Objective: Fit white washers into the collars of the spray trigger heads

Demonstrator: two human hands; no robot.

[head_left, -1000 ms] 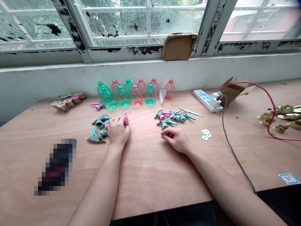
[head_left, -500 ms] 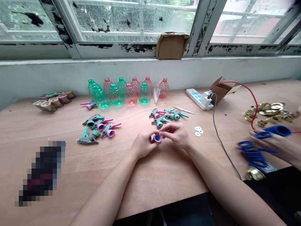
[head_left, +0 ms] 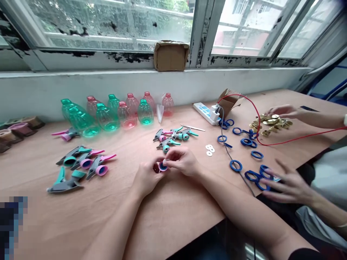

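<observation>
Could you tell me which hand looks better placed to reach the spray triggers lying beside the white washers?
Probably the right hand: it sits just below the spray triggers, nearer than the left hand, though both hands are holding the small pink-and-teal collar.

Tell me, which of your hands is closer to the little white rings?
Right. The right hand is nearer, just to the left of the white washers. The left hand is farther away, on the other side of the right hand.

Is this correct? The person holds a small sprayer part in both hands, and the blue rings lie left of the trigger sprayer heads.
No: the head view shows the blue rings right of the trigger sprayer heads, not left. The left hand and right hand hold the small sprayer part.
</observation>
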